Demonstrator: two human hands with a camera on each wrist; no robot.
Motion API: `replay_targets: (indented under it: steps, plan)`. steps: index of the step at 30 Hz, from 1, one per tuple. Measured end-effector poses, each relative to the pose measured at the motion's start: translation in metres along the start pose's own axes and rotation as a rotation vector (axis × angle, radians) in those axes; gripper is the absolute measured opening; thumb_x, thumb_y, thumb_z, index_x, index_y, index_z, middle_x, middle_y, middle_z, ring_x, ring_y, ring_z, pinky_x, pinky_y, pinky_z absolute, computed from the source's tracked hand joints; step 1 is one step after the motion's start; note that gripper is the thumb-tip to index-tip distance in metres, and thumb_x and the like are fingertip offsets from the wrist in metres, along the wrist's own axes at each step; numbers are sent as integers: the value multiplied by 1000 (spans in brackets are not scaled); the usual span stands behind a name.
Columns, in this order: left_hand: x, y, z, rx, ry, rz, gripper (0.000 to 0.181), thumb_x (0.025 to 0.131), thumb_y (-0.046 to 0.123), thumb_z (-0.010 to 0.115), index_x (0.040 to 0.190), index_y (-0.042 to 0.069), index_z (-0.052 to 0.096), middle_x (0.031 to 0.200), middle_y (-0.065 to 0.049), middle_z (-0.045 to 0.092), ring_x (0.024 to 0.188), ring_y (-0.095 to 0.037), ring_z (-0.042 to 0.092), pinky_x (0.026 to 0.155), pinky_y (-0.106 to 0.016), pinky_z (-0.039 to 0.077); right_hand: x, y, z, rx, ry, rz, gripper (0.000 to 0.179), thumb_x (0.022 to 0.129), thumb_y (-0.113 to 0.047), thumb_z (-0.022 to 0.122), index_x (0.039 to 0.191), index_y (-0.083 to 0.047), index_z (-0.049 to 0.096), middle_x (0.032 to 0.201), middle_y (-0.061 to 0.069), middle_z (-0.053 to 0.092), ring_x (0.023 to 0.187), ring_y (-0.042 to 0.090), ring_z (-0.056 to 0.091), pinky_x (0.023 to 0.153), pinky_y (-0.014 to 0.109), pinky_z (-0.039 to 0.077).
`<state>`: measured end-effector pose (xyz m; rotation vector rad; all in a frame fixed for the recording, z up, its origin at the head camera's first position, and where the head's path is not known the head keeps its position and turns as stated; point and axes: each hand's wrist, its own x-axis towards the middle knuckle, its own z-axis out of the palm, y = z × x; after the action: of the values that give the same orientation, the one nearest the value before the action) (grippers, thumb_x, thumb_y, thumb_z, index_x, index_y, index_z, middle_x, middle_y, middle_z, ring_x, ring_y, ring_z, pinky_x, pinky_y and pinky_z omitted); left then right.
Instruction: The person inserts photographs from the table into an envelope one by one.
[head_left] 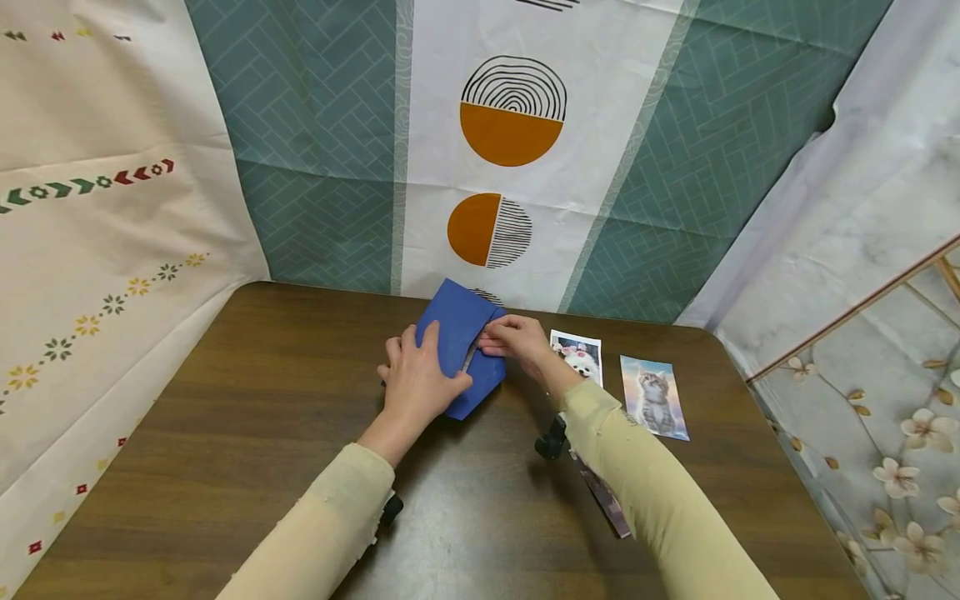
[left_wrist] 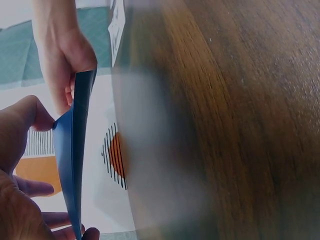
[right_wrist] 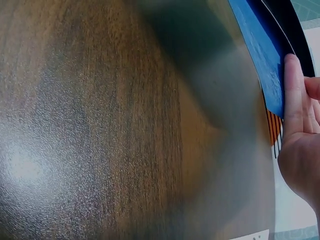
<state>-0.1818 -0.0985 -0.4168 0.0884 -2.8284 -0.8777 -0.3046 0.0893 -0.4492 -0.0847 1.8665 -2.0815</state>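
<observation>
Over the far part of the table, a blue paper envelope point(head_left: 453, 321) is held tilted between both hands. My left hand point(head_left: 417, 375) grips it from the left, fingers spread over its face and the thumb near the slit. In the left wrist view the envelope point(left_wrist: 72, 145) appears edge-on, with fingers on both sides. My right hand point(head_left: 517, 340) pinches at the open slit on the right, its fingertips partly hidden by the paper. A narrow greyish strip point(head_left: 470, 358) shows inside the slit. From the right wrist, one finger point(right_wrist: 293, 90) lies along the blue paper.
Right of the envelope lie a white dog photo point(head_left: 577, 357) and a kitten photo point(head_left: 654, 398). Another dark picture point(head_left: 606, 500) is partly under the right sleeve point(head_left: 637, 467). Hanging cloths point(head_left: 322, 150) border the brown wooden table point(head_left: 247, 433) behind and at the sides.
</observation>
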Motion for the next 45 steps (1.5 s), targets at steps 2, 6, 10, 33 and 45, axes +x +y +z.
replay_targets:
  steps: [2,6,10,33,45]
  plan:
    - [0,0,0,-3,3,-6,93,83,43,85,160,8,45,159,-30,39,140,-53,36,95,-77,43,0,1,1,6,-1,-2,12,106,6,57,104,8,68,82,10,76,75,17,77,73,30,64]
    - [-1,1,0,-11,-3,-25,92,85,43,84,160,8,45,160,-31,38,141,-54,35,97,-78,43,1,2,3,18,-1,-3,14,106,6,58,99,4,70,82,10,76,75,18,77,73,31,64]
    - [-1,2,0,-20,-8,-37,92,85,44,83,161,8,44,160,-31,38,142,-54,35,98,-78,42,1,1,4,5,-6,-6,13,105,6,59,99,4,70,82,11,76,73,18,77,72,31,64]
    - [1,-10,4,2,-17,-52,91,86,45,82,160,5,45,160,-33,36,140,-54,34,95,-77,42,-20,-33,-67,-80,-29,26,16,108,-4,62,119,7,65,103,12,79,92,19,79,87,33,63]
    - [2,-14,2,12,-38,-64,90,88,45,81,159,4,44,161,-34,35,141,-55,33,96,-78,41,-30,-54,-124,-427,-49,-46,41,110,-13,61,142,12,56,133,27,70,113,27,76,102,52,56]
